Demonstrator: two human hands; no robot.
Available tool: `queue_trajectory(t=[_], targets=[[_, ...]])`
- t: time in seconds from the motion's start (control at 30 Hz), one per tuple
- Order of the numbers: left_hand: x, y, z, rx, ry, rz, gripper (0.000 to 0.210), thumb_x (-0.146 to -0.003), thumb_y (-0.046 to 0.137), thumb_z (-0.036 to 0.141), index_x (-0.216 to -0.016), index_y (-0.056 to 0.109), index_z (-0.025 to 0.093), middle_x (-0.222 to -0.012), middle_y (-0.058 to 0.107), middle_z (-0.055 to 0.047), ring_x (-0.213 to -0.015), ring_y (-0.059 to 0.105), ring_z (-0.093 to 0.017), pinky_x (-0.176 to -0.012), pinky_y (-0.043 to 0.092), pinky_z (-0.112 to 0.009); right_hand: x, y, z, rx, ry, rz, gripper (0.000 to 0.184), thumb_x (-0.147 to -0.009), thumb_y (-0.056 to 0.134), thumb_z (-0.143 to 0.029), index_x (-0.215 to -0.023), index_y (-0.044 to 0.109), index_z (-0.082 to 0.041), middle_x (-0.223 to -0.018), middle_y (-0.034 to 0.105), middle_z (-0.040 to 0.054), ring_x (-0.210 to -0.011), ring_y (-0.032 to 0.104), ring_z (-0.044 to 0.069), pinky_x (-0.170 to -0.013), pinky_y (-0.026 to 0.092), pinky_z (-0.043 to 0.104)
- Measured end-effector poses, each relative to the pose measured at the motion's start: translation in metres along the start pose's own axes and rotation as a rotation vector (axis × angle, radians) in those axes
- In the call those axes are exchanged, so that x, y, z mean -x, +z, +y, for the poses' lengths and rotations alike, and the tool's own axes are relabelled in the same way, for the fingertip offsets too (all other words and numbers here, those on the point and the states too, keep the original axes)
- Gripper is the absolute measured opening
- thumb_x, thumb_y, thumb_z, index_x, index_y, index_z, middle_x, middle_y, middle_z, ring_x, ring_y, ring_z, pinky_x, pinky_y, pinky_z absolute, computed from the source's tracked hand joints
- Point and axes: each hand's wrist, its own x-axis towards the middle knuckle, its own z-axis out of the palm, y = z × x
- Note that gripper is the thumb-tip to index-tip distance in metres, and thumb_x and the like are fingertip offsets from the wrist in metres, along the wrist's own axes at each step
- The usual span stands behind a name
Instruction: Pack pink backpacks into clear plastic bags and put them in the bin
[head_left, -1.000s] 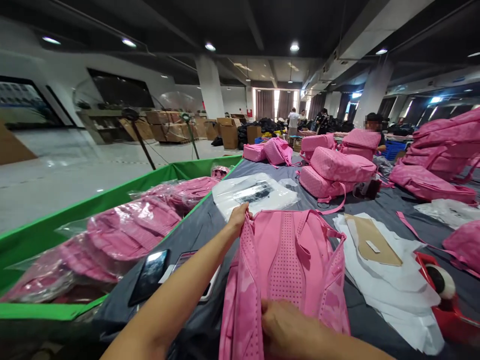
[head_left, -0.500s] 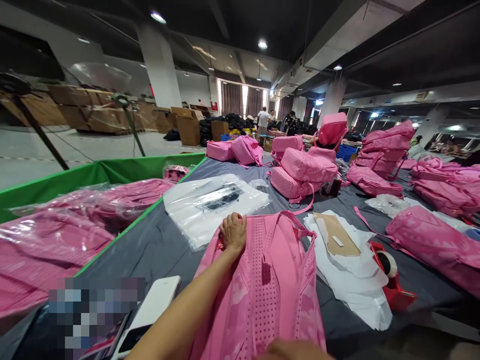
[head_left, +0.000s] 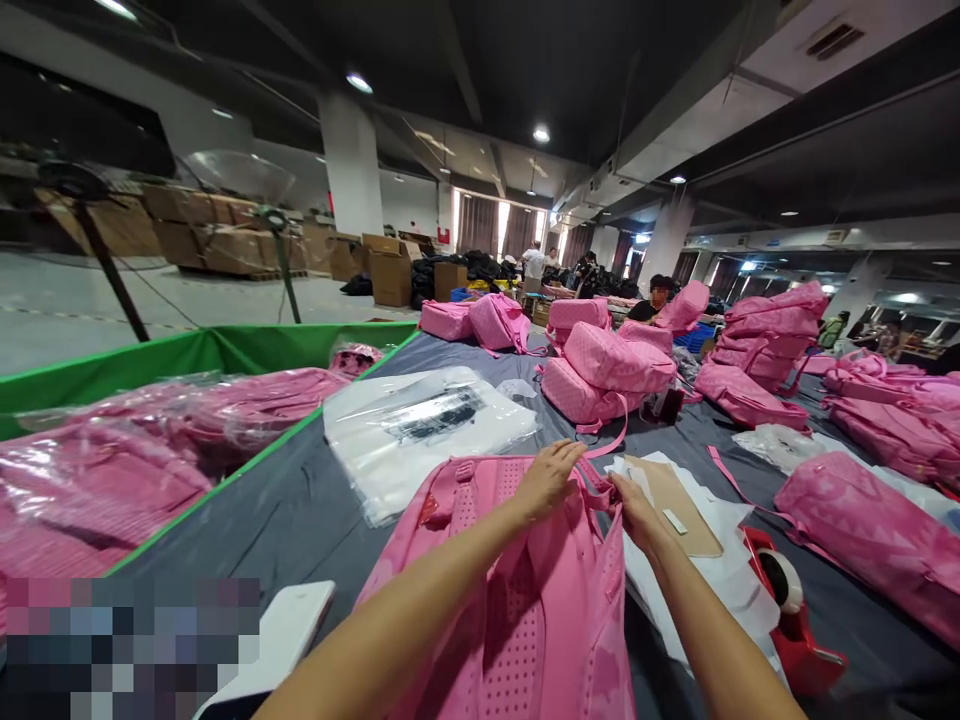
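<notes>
A pink backpack (head_left: pixel 517 620) lies in front of me with its padded back panel and shoulder straps facing up. My left hand (head_left: pixel 551 480) reaches across to the backpack's top edge, its fingers curled over the fabric near the right strap. Close beside it, my right hand (head_left: pixel 634 505) pinches the top right corner where that strap begins. The fingertips of both hands are partly hidden by fabric. Beyond the backpack are clear plastic bags (head_left: pixel 360 440) stacked flat.
White paper sheets and brown card (head_left: pixel 686 505) lie right of the backpack, with a red tape dispenser (head_left: pixel 810 640) beyond. More pink backpacks (head_left: pixel 619 357) are piled farther back. Left stands a green-sided bin (head_left: pixel 225 350) of bagged backpacks. A white phone-like object (head_left: pixel 289 620) sits near me. A person sits opposite.
My left hand has moved right along the backpack's top from its left corner. My right hand has come up from the bottom edge to the top right strap. The person opposite has come into sight.
</notes>
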Motion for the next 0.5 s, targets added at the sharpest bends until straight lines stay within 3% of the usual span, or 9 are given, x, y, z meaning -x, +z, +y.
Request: queue_trajectory(t=[0.07,0.13,0.23,0.3,0.4,0.47,0.5], targets=[[-0.016,0.002,0.002,-0.063,0.031,-0.088,0.054,-0.085,0.064,0.006,-0.136,0.058,0.023,-0.144,0.061,-0.007,-0.142,0.046,-0.026,-0.115,0.039,-0.046,0.005,-0.002,-0.020,0.032,-0.107,-0.083,0.044,-0.078,0.057,-0.065,-0.083,0.060,-0.022,-0.066,0.053,-0.0027,-0.060,0.048,0.015,-0.057,0.040,0.026],[-0.020,-0.002,0.003,-0.108,0.060,-0.137,0.033,-0.090,0.061,0.009,-0.119,0.068,0.023,-0.129,0.070,-0.006,-0.141,0.047,-0.027,-0.119,0.033,-0.049,0.011,-0.011,-0.037,0.152,-0.238,-0.173,0.035,-0.080,0.062,-0.056,-0.084,0.061,-0.022,-0.071,0.055,-0.0027,-0.066,0.049,0.015,-0.061,0.042,0.026],[0.001,-0.012,0.009,-0.135,0.039,-0.111,0.016,-0.098,0.055,0.017,-0.100,0.070,0.020,-0.112,0.073,-0.010,-0.128,0.056,-0.027,-0.119,0.029,-0.050,0.012,-0.030,-0.045,0.269,-0.344,-0.170,0.034,-0.079,0.068,-0.052,-0.093,0.061,-0.021,-0.076,0.055,-0.0022,-0.068,0.048,0.015,-0.061,0.041,0.026],[0.035,-0.017,0.017,-0.179,-0.009,-0.131,0.014,-0.098,0.056,0.021,-0.096,0.069,0.018,-0.104,0.073,-0.012,-0.113,0.063,-0.029,-0.111,0.037,-0.047,0.007,-0.037,-0.038,0.213,-0.360,-0.075,0.043,-0.079,0.067,-0.055,-0.101,0.059,-0.019,-0.081,0.057,-0.0006,-0.069,0.049,0.015,-0.062,0.041,0.027],[0.104,-0.021,0.044,-0.208,-0.061,-0.384,0.010,-0.090,0.060,0.014,-0.085,0.068,0.018,-0.085,0.073,-0.011,-0.084,0.067,-0.027,-0.084,0.048,-0.039,-0.007,-0.027,-0.023,0.109,-0.390,0.018,0.050,-0.081,0.065,-0.061,-0.107,0.058,-0.019,-0.092,0.062,0.0034,-0.078,0.055,0.017,-0.071,0.047,0.030],[0.151,-0.024,0.071,-0.146,0.046,-0.562,0.009,-0.086,0.062,0.013,-0.080,0.066,0.019,-0.079,0.071,-0.008,-0.071,0.064,-0.024,-0.073,0.046,-0.037,-0.019,-0.007,-0.016,0.084,-0.435,0.042,0.054,-0.081,0.064,-0.064,-0.109,0.057,-0.019,-0.099,0.064,0.0058,-0.086,0.058,0.019,-0.079,0.049,0.033],[0.171,-0.027,0.085,-0.098,0.121,-0.596,0.008,-0.086,0.063,0.014,-0.080,0.066,0.019,-0.078,0.071,-0.007,-0.069,0.062,-0.023,-0.072,0.045,-0.037,-0.026,0.005,-0.013,0.098,-0.463,0.039,0.056,-0.082,0.062,-0.066,-0.111,0.057,-0.018,-0.102,0.064,0.0069,-0.089,0.059,0.020,-0.083,0.049,0.034]])
